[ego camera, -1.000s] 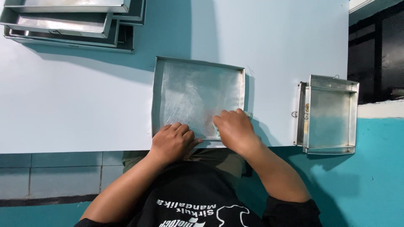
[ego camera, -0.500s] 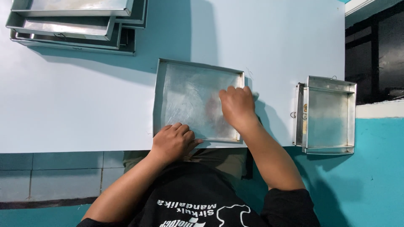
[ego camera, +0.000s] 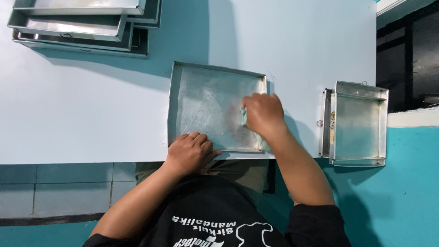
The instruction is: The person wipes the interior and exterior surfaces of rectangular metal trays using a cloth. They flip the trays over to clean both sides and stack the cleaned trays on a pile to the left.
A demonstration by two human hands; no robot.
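A square metal baking tray [ego camera: 206, 98] lies on the white table [ego camera: 82, 110] in front of me. My left hand [ego camera: 191, 152] presses down on the tray's near left rim, fingers curled over the edge. Inside the tray at its right side, my right hand [ego camera: 262, 113] is closed on a small pale green cloth [ego camera: 244, 117] that rests against the tray's bottom. Only a bit of the cloth shows under the fingers.
A stack of several metal trays [ego camera: 77, 23] sits at the table's far left corner. Two nested square tins [ego camera: 356, 123] stand off the table's right edge on a teal surface. A dark window [ego camera: 407, 55] is at the far right.
My right hand has slid with the cloth from the tray's near edge away from me, toward the tray's right middle. The left hand has stayed on the near rim.
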